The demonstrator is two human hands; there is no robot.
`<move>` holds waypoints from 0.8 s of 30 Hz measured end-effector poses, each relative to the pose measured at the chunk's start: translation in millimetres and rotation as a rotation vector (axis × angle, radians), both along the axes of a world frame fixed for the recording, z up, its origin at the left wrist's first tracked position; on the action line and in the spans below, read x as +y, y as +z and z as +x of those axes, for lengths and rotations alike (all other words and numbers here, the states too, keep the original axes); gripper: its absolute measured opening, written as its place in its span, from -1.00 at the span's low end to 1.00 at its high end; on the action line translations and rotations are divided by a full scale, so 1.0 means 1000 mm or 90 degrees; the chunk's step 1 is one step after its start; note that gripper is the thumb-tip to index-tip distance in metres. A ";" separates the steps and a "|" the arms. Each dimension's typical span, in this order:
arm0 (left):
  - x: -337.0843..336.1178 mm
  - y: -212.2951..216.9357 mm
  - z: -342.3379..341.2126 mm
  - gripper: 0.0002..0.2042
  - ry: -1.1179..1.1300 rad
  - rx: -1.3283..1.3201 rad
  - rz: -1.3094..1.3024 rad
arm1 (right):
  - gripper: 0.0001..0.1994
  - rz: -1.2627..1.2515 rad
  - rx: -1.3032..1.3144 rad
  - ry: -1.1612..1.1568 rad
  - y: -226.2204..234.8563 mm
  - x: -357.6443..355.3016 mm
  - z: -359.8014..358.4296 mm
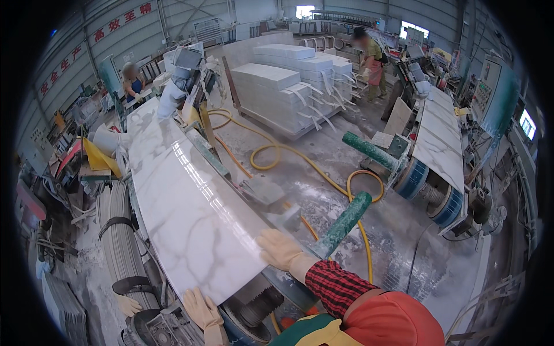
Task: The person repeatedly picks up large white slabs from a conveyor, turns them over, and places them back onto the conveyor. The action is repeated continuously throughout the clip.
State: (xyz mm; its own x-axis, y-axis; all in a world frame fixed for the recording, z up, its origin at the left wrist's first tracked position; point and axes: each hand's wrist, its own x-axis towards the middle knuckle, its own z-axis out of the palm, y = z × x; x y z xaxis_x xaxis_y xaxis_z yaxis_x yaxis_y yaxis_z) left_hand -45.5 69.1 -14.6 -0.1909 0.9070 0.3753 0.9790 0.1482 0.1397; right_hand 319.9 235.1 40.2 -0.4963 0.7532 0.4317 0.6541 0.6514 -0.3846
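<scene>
Stone, a long polished white slab with grey veins [193, 216], is lying lengthwise left of the middle, its near end reaching toward the person. The pale cream-gloved left hand [203, 309] is touching the slab's near edge close to its left corner, fingers stretched out; the thumb's side is not showing clearly, so I cannot tell whether it is gripping. The pale cream-gloved right hand [279, 249] is resting at the right edge near the other corner, fingers mostly extended and pointing left; whether any are curling beneath the stone, I cannot tell. A red-and-black checked sleeve [334, 287] is covering the right forearm.

Under the near end, a dark ribbed roller core [257, 308] is showing. A long grey ribbed bundle [120, 230], cinched with a dark band, is running along the slab's left side. To the right, a green, dust-coated cylinder [345, 224] is jutting out, and a yellow hose [309, 163] is looping over the wet grey floor. Beyond, strapped pale stone blocks [271, 86] are standing in stacks; a co-worker in a red apron [374, 63] is standing beside them.
</scene>
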 end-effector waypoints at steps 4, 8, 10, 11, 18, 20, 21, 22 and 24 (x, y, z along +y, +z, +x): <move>-0.002 0.003 0.004 -0.48 0.001 0.000 0.001 | -0.54 -0.014 -0.009 0.003 0.003 -0.002 0.002; -0.005 0.005 0.005 -0.48 -0.001 0.001 0.000 | -0.56 -0.008 0.001 0.004 0.002 -0.004 0.002; -0.006 0.005 0.006 -0.48 -0.001 0.002 -0.001 | -0.56 -0.008 0.006 0.004 0.001 -0.006 0.002; -0.007 0.006 0.006 -0.48 -0.001 0.002 -0.001 | -0.56 -0.010 0.008 0.004 0.000 -0.006 0.002; -0.010 0.001 0.005 -0.49 -0.014 0.016 0.023 | -0.56 -0.027 0.006 0.002 0.000 -0.010 0.004; -0.007 0.010 0.008 -0.50 -0.033 0.011 0.003 | -0.53 -0.096 -0.040 -0.012 -0.003 -0.010 0.006; -0.001 0.015 0.014 -0.50 -0.052 0.003 -0.003 | -0.51 -0.129 -0.067 -0.029 -0.003 -0.009 0.011; 0.001 0.010 0.013 -0.51 -0.048 0.014 0.017 | -0.48 -0.110 -0.056 -0.026 -0.007 -0.009 0.013; -0.015 -0.009 -0.004 -0.52 -0.020 0.042 0.059 | -0.43 -0.069 -0.031 0.001 -0.019 -0.010 0.003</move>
